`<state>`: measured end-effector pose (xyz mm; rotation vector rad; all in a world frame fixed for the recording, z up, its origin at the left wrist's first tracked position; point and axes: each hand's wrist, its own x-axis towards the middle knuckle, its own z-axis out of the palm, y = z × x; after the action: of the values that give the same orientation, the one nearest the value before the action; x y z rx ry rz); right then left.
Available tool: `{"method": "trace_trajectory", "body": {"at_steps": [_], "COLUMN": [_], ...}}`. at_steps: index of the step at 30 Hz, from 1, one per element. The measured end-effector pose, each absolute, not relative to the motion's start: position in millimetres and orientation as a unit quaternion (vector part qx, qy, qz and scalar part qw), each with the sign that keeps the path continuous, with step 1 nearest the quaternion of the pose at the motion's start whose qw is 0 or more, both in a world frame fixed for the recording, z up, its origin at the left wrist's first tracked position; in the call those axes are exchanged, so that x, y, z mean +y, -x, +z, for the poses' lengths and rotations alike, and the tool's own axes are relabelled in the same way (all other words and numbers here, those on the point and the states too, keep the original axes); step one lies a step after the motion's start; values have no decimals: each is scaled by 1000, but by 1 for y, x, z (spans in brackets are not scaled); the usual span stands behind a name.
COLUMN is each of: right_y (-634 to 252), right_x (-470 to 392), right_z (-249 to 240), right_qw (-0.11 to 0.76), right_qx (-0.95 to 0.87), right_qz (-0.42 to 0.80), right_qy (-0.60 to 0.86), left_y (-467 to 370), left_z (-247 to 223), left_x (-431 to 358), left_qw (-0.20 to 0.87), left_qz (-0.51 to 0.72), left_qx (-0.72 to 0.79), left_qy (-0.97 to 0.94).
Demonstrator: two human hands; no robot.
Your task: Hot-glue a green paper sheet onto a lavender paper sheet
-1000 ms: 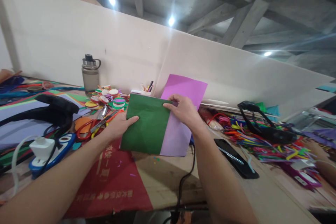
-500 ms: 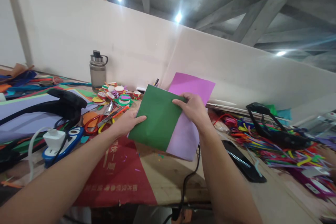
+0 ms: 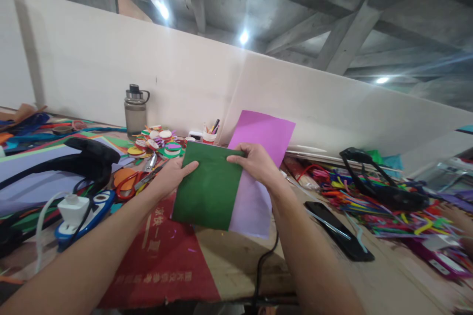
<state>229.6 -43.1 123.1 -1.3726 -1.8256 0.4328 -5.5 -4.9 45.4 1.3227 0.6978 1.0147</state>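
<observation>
A dark green sheet of paper (image 3: 207,197) lies over a larger purple sheet of paper (image 3: 263,133), and both are held up in the air above the table. My left hand (image 3: 173,177) grips the left edge of the green sheet, thumb on its face. Across from it, my right hand (image 3: 256,163) pinches the upper right part of the green sheet with the purple one behind. The purple sheet sticks out above and to the right. Fingers behind the paper are hidden.
Scissors (image 3: 150,177), small ribbon-trimmed discs, a water bottle (image 3: 135,114) and a power strip (image 3: 86,219) stand left. A phone (image 3: 338,231), many coloured pipe cleaners (image 3: 384,206) and a black headset-like frame (image 3: 384,184) lie right. A red printed cardboard (image 3: 166,256) covers the near table.
Both hands have shifted slightly left and the sheets have turned to sit more upright. The view has tilted up a little, and a pen cup now shows behind the paper.
</observation>
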Motion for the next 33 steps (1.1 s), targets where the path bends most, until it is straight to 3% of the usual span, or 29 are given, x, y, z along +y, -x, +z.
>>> {"method": "trace_trajectory", "body": {"at_steps": [21, 28, 33], "right_y": [-214, -215, -214], "right_x": [-54, -56, -58], "right_z": [125, 128, 130], "right_qw": [435, 424, 421], "right_qx": [-751, -747, -753], "right_qz": [90, 98, 99], "right_qy": [488, 503, 497], "left_y": [0, 3, 2], "left_z": [70, 82, 86], "left_x": [-21, -21, -19], "left_qw": [493, 566, 521], "left_qz": [549, 511, 546], "left_qx": [343, 290, 319], "left_qy": [-582, -578, -573]}}
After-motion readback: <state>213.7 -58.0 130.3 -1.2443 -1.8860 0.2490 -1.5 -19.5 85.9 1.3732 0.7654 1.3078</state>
